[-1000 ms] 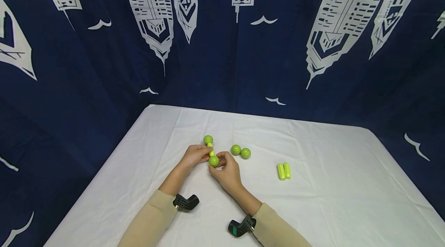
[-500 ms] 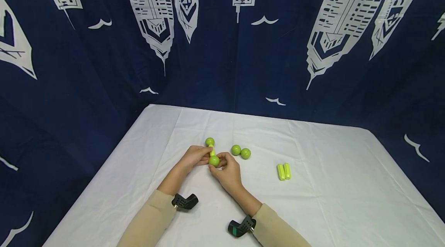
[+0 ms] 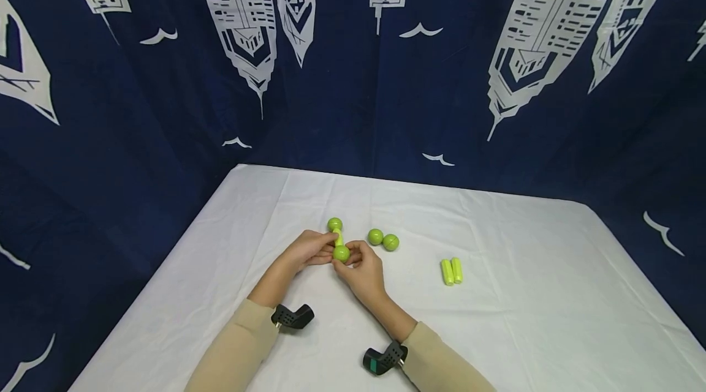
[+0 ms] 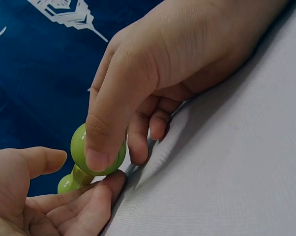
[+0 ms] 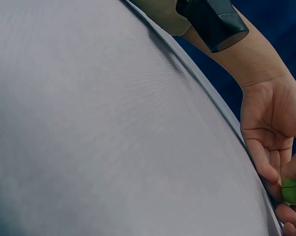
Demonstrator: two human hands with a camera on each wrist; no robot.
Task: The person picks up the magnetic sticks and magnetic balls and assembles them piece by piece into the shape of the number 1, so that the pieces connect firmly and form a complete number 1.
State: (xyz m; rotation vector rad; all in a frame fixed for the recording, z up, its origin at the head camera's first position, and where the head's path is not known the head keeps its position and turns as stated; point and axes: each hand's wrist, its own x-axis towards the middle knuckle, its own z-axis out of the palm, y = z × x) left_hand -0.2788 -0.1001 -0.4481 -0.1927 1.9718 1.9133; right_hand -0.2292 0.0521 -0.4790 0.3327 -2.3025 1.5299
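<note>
A short yellow-green stick (image 3: 338, 237) joins two green balls in a dumbbell shape, lifted slightly over the table. My left hand (image 3: 311, 249) holds the stick from the left, fingers beneath and thumb beside it; the left wrist view has that thumb (image 4: 47, 161) near the stick. On the near ball (image 3: 341, 253), my right hand (image 3: 363, 269) pinches with thumb and fingers; its thumb (image 4: 98, 157) covers part of the ball in the left wrist view. The far ball (image 3: 334, 224) points away from me. Only a sliver of green ball (image 5: 292, 191) shows in the right wrist view.
Two loose green balls (image 3: 375, 236) lie side by side just beyond my right hand. Farther right, two yellow-green sticks (image 3: 452, 271) rest together on the white-covered table (image 3: 529, 294). A dark blue printed cloth (image 3: 342, 104) hangs behind the table.
The far ball has shifted slightly to the right and nearer, so the stick stands straighter. Both hands keep their hold at nearly the same place. The loose balls and sticks stay put.
</note>
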